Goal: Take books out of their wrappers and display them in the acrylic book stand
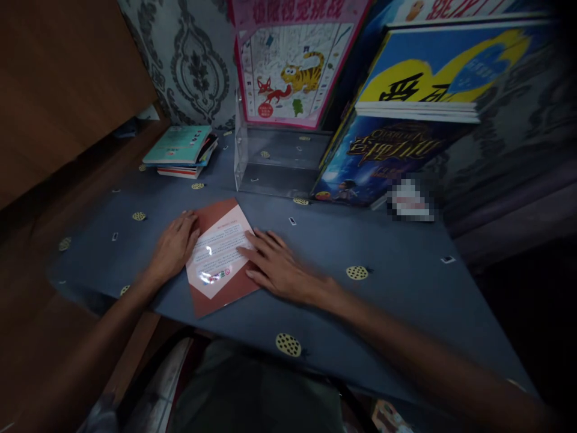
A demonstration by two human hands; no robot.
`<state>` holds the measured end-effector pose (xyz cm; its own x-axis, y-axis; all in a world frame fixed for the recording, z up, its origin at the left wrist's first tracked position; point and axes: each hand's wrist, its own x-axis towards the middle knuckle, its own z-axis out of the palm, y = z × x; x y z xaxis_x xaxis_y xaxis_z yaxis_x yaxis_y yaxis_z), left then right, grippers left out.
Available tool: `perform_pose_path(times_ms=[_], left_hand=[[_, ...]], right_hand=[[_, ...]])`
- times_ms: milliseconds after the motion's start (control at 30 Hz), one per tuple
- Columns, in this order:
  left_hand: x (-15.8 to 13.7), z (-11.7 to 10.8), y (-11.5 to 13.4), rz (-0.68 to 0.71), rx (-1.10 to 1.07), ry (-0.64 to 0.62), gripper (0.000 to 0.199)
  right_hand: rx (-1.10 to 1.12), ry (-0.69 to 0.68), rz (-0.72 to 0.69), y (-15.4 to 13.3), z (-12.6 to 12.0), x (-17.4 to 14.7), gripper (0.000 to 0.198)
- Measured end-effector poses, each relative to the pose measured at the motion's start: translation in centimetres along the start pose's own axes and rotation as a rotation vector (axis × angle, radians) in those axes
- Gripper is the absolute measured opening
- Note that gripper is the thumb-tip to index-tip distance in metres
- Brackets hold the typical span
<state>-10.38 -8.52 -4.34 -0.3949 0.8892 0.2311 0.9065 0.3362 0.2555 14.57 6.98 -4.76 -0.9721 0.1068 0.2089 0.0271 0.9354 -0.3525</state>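
A thin reddish-brown book [228, 293] with a glossy white panel of printed text lies flat on the table, turned at a slant. At its left edge rests my left hand [174, 245], fingers stretched out along the cover's side. My right hand [280, 266] lies palm down across the book's right edge, its fingers spread and some tips on the white panel. Neither hand is wrapped around anything. Glare spots cover part of the text.
A clear acrylic stand [270, 177] at the back holds a pink-bordered picture book [279, 72]. Beside it lean a blue-and-yellow book [406, 72] and a dark blue book [360, 162]. A small stack of books [178, 146] sits back left on the patterned blue tablecloth [324, 252].
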Motion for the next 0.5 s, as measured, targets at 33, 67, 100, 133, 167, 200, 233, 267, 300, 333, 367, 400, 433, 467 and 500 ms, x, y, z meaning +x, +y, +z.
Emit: perform_pose_path(times_ms=[33, 67, 100, 133, 167, 200, 233, 267, 300, 333, 367, 400, 433, 467, 500], left_hand=[[0.0, 0.0, 0.0, 0.000, -0.004, -0.004, 0.052], [0.2, 0.0, -0.1, 0.000, -0.007, -0.010, 0.052], [0.4, 0.0, -0.1, 0.003, -0.009, -0.022, 0.053], [0.7, 0.0, -0.3, 0.013, -0.012, -0.039, 0.054], [1.1, 0.0, -0.5, 0.031, -0.014, -0.062, 0.054], [1.7, -0.1, -0.8, 0.058, -0.017, -0.088, 0.054], [2.3, -0.2, -1.1, 0.097, -0.019, -0.119, 0.054], [3.1, -0.3, -1.4, 0.146, -0.017, -0.148, 0.054], [3.9, -0.5, -1.7, 0.199, -0.006, -0.169, 0.054], [4.8, -0.6, -2.0, 0.252, 0.016, -0.178, 0.053], [5.6, -0.8, -2.2, 0.300, 0.050, -0.178, 0.052], [6.5, -1.0, -2.3, 0.341, 0.095, -0.173, 0.050], [7.2, -1.2, -2.2, 0.374, 0.148, -0.171, 0.048], [7.8, -1.4, -1.9, 0.400, 0.206, -0.178, 0.046], [8.3, -1.6, -1.4, 0.419, 0.264, -0.192, 0.044]], right_hand=[[0.000, 0.005, 0.000, -0.3, 0.1, -0.3, 0.047], [0.000, 0.010, 0.005, -0.6, 0.3, -0.6, 0.046], [-0.003, 0.016, 0.015, -1.0, 0.4, -0.7, 0.045], [-0.010, 0.024, 0.025, -1.5, 0.5, -0.8, 0.044], [-0.020, 0.035, 0.034, -2.1, 0.6, -1.0, 0.043], [-0.032, 0.048, 0.039, -2.7, 0.7, -1.1, 0.042], [-0.045, 0.062, 0.034, -3.4, 0.8, -1.4, 0.040], [-0.055, 0.075, 0.020, -4.2, 0.8, -1.6, 0.039], [-0.059, 0.086, -0.006, -4.9, 0.8, -1.9, 0.038], [-0.059, 0.093, -0.036, -5.5, 0.8, -2.1, 0.038], [-0.053, 0.097, -0.067, -6.1, 0.7, -2.4, 0.037], [-0.043, 0.099, -0.102, -6.5, 0.6, -2.5, 0.036], [-0.032, 0.096, -0.135, -6.8, 0.4, -2.6, 0.035], [-0.021, 0.088, -0.163, -6.9, 0.3, -2.7, 0.033], [-0.012, 0.075, -0.188, -6.9, 0.2, -2.6, 0.031]])
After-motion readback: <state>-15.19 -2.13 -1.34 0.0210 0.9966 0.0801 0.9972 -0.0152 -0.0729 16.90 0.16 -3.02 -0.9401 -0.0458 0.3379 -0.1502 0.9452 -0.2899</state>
